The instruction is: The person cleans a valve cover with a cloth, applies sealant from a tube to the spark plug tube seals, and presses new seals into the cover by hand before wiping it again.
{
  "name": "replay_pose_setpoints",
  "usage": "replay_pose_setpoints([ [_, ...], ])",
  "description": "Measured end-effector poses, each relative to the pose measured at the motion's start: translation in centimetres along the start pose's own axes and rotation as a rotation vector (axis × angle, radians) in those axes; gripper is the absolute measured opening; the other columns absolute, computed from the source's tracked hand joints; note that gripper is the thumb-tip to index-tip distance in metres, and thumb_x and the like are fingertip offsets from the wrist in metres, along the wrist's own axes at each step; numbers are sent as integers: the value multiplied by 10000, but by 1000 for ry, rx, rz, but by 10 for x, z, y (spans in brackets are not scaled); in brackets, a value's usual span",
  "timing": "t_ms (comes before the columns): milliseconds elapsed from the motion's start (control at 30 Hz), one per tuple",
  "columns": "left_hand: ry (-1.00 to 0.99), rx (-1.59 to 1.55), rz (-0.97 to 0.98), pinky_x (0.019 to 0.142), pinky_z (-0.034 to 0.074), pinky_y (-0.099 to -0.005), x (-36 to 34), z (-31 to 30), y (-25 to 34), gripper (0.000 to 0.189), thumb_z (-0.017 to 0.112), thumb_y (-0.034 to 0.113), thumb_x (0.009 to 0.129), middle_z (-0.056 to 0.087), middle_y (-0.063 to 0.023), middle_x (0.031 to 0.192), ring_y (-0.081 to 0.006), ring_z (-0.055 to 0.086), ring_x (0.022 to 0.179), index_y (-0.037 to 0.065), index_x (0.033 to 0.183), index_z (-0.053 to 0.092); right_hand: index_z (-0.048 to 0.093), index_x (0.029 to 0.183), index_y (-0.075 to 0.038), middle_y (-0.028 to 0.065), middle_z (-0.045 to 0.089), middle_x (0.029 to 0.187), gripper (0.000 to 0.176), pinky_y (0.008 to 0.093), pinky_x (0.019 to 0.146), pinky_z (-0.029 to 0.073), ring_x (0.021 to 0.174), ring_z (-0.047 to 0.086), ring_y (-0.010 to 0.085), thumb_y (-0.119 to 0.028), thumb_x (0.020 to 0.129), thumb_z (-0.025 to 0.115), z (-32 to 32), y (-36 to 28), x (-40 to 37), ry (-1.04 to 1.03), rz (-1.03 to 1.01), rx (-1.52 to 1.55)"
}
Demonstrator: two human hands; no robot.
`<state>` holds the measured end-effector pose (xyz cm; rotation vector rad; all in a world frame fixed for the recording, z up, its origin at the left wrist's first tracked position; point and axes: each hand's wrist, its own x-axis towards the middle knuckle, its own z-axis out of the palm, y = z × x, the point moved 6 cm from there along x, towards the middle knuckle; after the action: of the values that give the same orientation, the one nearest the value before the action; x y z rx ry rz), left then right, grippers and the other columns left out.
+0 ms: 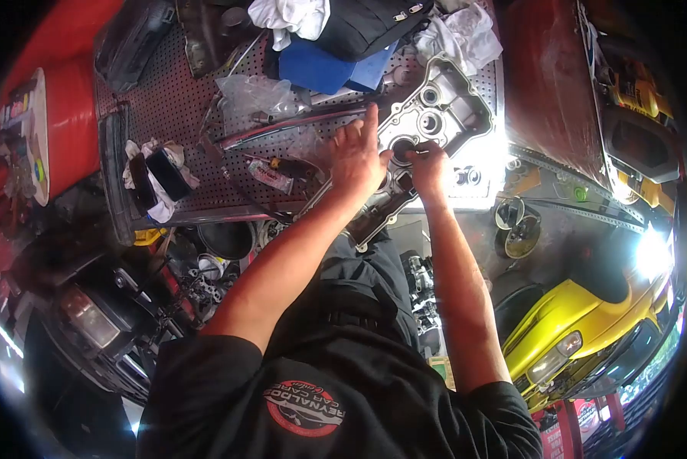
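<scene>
Perforated bench (175,99): two hands (359,157) (429,170), one cover (450,99).

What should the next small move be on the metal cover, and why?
Probably work the fingers of the right hand around the round opening in the cover. Its fingertips sit at that rim, while the left hand lies flat on the cover, steadying it on the table.

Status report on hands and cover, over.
Left hand flat on metal engine cover, fingers spread. Right hand on same cover, grip unclear. Long rod and plastic bag beside left hand.
</scene>
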<state>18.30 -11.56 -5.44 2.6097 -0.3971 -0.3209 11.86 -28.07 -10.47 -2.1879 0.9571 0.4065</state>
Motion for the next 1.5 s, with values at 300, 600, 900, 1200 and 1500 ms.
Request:
replay_pose_setpoints([
  [300,-134,132,-80,907,376,-518,11,42,7,994,772,367,796,581,-178,1139,-343,528,1093,96,1567,207,729,900,-111,140,726,873,224,452,822,502,870,696,340,-318,814,738,-7,4,2,51,-55,-168],
  [600,-170,181,-192,943,374,-517,17,44,9,1029,766,378,804,604,-174,1104,-338,543,1117,76,1573,152,757,956,-124,126,724,934,278,425,842,508,871,696,308,-366,820,741,-8,8,3,124,-166,-126],
  [900,-163,141,-247,897,453,-523,24,47,6,1062,787,470,770,650,-242,1087,-392,621,1030,74,1560,198,640,1197,-136,95,389,1523,727,603,1124,233,1465,226,326,-446,587,885,-38,-14,9,221,-90,-401],
  [1200,-194,167,-267,785,487,-469,25,58,1,1137,795,524,737,655,-171,979,-322,649,861,88,1574,161,566,1232,-20,154,322,1569,801,630,1157,196,1516,86,384,-437,623,879,-28,-2,21,141,-145,-304],
  [1500,-268,139,-89,858,490,-487,19,41,9,1232,848,456,694,570,-246,1137,-393,584,1059,132,1591,68,528,1204,-79,207,291,1570,782,640,1151,189,1506,72,436,-391,597,910,-30,11,18,120,-292,-228],
])
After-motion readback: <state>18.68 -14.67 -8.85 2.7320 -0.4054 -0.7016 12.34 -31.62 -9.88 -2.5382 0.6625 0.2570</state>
